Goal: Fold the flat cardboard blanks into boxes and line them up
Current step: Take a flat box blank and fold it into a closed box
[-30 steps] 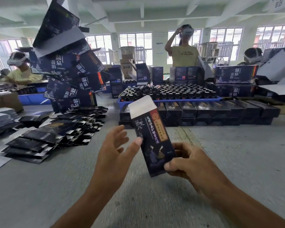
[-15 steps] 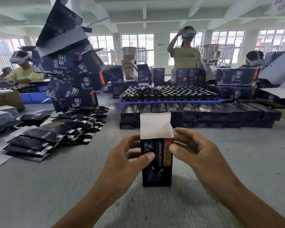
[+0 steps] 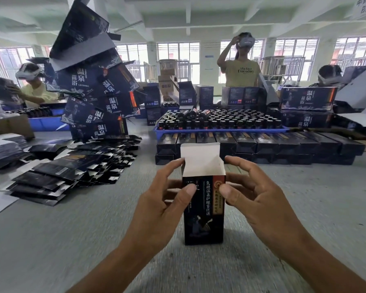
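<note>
A dark printed box (image 3: pixel 203 210) stands upright on the grey table in front of me, its white top flap raised and the top open. My left hand (image 3: pixel 163 204) grips its left side, thumb on the front face and fingers round the upper edge. My right hand (image 3: pixel 254 197) holds the right side the same way, thumb on the front panel. A heap of flat dark blanks (image 3: pixel 72 168) lies to the left. A row of folded dark boxes (image 3: pixel 262 146) is lined up behind, two layers high.
A blue tray (image 3: pixel 220 130) packed with dark bottles sits behind the row. A tall leaning stack of larger printed cartons (image 3: pixel 93 89) rises at the left. Three people work at the far side. Bare grey table (image 3: pixel 315 208) lies to the right.
The box went from tilted in my right hand to standing upright on the table. Both hands now hold its sides, and its top has spread open into a square mouth.
</note>
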Available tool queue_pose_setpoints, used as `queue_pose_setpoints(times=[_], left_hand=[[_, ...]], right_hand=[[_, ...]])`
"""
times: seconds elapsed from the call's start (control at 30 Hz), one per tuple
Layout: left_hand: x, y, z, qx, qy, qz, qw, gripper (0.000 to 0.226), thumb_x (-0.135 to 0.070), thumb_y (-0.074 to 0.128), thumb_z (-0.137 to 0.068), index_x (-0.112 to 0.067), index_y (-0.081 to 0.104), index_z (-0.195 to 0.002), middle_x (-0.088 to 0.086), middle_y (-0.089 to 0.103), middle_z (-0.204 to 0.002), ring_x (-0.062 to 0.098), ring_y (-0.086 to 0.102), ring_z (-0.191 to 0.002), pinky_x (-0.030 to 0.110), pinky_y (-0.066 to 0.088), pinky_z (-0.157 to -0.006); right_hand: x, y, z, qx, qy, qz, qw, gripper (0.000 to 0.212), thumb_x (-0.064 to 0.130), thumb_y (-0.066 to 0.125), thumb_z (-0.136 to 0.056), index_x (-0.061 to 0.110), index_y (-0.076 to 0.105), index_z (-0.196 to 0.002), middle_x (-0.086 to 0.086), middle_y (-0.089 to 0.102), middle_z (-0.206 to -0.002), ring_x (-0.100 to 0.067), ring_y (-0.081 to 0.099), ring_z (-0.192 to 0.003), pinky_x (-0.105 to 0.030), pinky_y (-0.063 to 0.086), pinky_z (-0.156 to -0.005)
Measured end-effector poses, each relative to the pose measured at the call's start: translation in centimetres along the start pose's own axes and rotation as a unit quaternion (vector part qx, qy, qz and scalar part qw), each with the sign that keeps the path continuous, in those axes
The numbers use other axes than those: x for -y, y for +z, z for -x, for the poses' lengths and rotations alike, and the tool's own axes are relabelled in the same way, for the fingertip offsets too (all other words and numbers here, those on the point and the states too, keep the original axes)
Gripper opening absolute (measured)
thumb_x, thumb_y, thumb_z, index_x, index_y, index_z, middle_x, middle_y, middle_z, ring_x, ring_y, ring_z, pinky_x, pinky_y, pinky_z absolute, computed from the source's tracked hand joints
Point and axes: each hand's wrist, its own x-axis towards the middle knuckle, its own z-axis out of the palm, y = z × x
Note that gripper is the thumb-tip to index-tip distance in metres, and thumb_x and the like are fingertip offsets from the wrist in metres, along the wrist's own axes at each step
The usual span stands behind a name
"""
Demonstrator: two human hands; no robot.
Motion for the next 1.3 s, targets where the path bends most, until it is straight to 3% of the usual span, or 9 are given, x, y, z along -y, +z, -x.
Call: queue_pose_setpoints(times=[0.1, 0.27, 0.43, 0.53, 0.67, 0.83, 0.93, 1.07, 1.3], left_hand=[[-0.3, 0.1, 0.2, -0.003, 0.022, -0.016, 1.0, 0.045, -0.055, 0.056, -0.087, -0.058, 0.047, -0.13, -0.03, 0.063, -0.12, 0.004, 0.069, -0.102, 0.02, 0.058, -0.077], [-0.3, 0.0, 0.2, 0.001, 0.026, -0.006, 1.0, 0.036, -0.05, 0.056, -0.087, -0.055, 0.056, -0.123, -0.018, 0.071, -0.115, 0.007, 0.071, -0.1, 0.02, 0.057, -0.077], [-0.5, -0.1, 0.0, -0.029, 0.055, -0.036, 0.997, 0.024, -0.049, 0.054, -0.097, -0.042, 0.068, -0.116, -0.018, 0.067, -0.119, 0.005, 0.065, -0.112, 0.019, 0.054, -0.084], [-0.8, 0.1, 0.0, -0.062, 0.101, -0.072, 0.99, 0.02, -0.037, 0.056, -0.098, -0.037, 0.07, -0.112, -0.025, 0.059, -0.126, -0.003, 0.051, -0.128, 0.006, 0.046, -0.087], [-1.0, 0.1, 0.1, -0.069, 0.123, -0.069, 0.988, 0.026, -0.038, 0.054, -0.097, -0.028, 0.071, -0.113, -0.02, 0.061, -0.127, 0.005, 0.056, -0.127, 0.013, 0.052, -0.085], [-1.2, 0.1, 0.0, -0.082, 0.118, -0.068, 0.987, 0.02, -0.029, 0.058, -0.096, -0.026, 0.073, -0.11, -0.017, 0.065, -0.121, 0.009, 0.062, -0.119, 0.022, 0.057, -0.084], [-1.2, 0.1, 0.1, -0.078, 0.109, -0.065, 0.989, 0.024, -0.033, 0.059, -0.096, -0.022, 0.073, -0.111, -0.013, 0.066, -0.122, 0.012, 0.062, -0.12, 0.031, 0.06, -0.084], [-1.4, 0.2, 0.2, -0.078, 0.106, -0.059, 0.989, 0.025, -0.03, 0.058, -0.095, -0.019, 0.074, -0.111, -0.011, 0.066, -0.122, 0.013, 0.063, -0.119, 0.037, 0.061, -0.081], [-1.9, 0.3, 0.3, -0.072, 0.109, -0.049, 0.99, 0.021, -0.024, 0.057, -0.097, -0.018, 0.074, -0.108, -0.012, 0.068, -0.124, 0.01, 0.062, -0.12, 0.024, 0.059, -0.08]], right_hand=[[0.5, 0.0, 0.1, 0.021, -0.017, 0.037, 0.999, 0.046, 0.042, 0.062, -0.086, 0.065, 0.052, -0.124, 0.03, 0.064, -0.12, 0.006, 0.062, -0.112, -0.011, 0.054, -0.082], [0.8, -0.1, 0.2, 0.042, -0.029, 0.09, 0.995, 0.041, 0.051, 0.055, -0.089, 0.067, 0.05, -0.127, 0.039, 0.06, -0.12, 0.014, 0.057, -0.112, -0.002, 0.046, -0.079], [0.9, 0.0, 0.4, 0.027, -0.035, 0.111, 0.993, 0.033, 0.058, 0.045, -0.09, 0.063, 0.056, -0.122, 0.035, 0.062, -0.121, 0.009, 0.059, -0.113, -0.008, 0.05, -0.086], [1.2, 0.4, 0.5, 0.009, -0.055, 0.103, 0.993, 0.032, 0.052, 0.048, -0.091, 0.053, 0.062, -0.119, 0.036, 0.057, -0.127, 0.011, 0.053, -0.12, -0.005, 0.046, -0.087], [1.4, 0.7, 0.6, -0.011, -0.07, 0.057, 0.996, 0.023, 0.031, 0.057, -0.093, 0.039, 0.067, -0.112, 0.038, 0.057, -0.128, 0.013, 0.056, -0.116, -0.002, 0.046, -0.082], [1.4, 0.7, 0.6, -0.026, -0.067, 0.039, 0.997, 0.039, 0.013, 0.063, -0.094, 0.046, 0.059, -0.115, 0.031, 0.065, -0.118, 0.008, 0.062, -0.111, -0.003, 0.048, -0.081], [1.7, 0.7, 0.7, -0.014, -0.063, 0.036, 0.997, 0.048, 0.026, 0.063, -0.093, 0.061, 0.051, -0.125, 0.033, 0.061, -0.124, 0.008, 0.06, -0.115, -0.003, 0.047, -0.083], [2.1, 0.9, 0.9, -0.024, -0.068, 0.036, 0.997, 0.036, 0.058, 0.059, -0.09, 0.057, 0.056, -0.125, 0.029, 0.062, -0.125, 0.007, 0.061, -0.115, -0.003, 0.045, -0.086], [2.0, 1.1, 0.9, -0.059, -0.072, 0.049, 0.994, 0.025, 0.053, 0.058, -0.086, 0.049, 0.063, -0.11, 0.026, 0.071, -0.108, 0.005, 0.066, -0.105, -0.008, 0.049, -0.085]])
